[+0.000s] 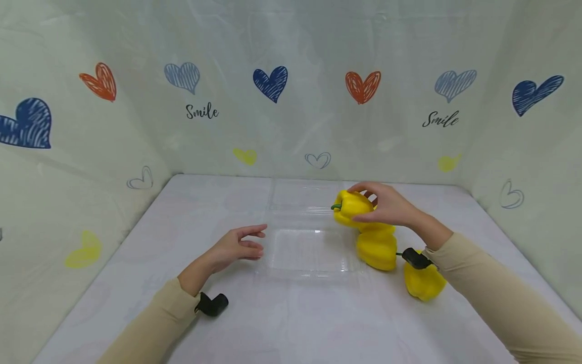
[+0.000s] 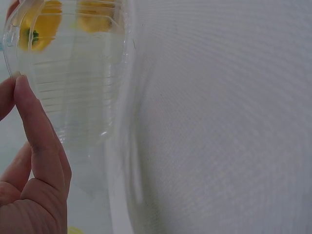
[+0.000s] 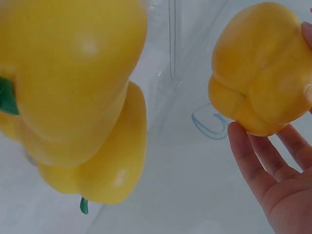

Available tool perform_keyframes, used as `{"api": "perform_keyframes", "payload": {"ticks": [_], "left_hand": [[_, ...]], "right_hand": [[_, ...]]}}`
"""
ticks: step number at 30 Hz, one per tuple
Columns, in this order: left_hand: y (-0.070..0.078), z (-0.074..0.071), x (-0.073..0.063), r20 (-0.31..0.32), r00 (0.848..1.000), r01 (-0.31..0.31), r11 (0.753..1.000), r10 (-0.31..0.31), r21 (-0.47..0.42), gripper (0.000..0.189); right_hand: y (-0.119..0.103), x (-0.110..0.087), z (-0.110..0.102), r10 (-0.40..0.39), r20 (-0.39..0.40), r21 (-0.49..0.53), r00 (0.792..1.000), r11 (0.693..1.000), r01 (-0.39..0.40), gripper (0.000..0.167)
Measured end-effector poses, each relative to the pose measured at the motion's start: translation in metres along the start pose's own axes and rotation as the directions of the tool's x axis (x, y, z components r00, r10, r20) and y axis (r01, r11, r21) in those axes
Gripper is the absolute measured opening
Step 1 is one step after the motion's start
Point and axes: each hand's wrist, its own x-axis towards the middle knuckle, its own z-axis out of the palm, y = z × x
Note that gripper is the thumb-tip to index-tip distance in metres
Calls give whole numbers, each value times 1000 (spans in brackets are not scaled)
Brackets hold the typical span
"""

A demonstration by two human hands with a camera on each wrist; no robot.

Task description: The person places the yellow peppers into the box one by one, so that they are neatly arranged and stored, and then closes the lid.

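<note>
My right hand (image 1: pixel 386 203) grips a yellow bell pepper (image 1: pixel 356 208) with a green stem pointing left, held above the back right of the clear plastic container. In the right wrist view its fingers (image 3: pixel 248 151) lie against the pepper's lobed end. The container (image 1: pixel 309 273) lies flat with its lid (image 1: pixel 291 194) folded open toward the back wall. At its left edge is my left hand (image 1: pixel 238 246), fingers extended; the left wrist view has the fingertips (image 2: pixel 22 84) right at the rim. Another yellow pepper (image 1: pixel 376 250) sits by the container's right side.
A further yellow pepper (image 1: pixel 423 283) lies below my right wrist, partly behind the black wrist camera (image 1: pixel 416 258). Part of another yellow shape shows just under the held pepper. White walls with printed hearts (image 1: pixel 270 83) and lettering enclose the white table (image 1: pixel 291 323) on three sides.
</note>
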Motion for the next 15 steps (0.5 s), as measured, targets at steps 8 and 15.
{"api": "perform_keyframes", "payload": {"ticks": [8,15], "left_hand": [[0,-1,0,1,1000,-5,1000,5,-3,73],[0,-1,-1,-1,1000,-3,1000,3,0,72]], "right_hand": [[-14,14,7,-28,11,32,1000,999,28,60],[-22,24,15,-50,14,51,999,997,50,58]]}}
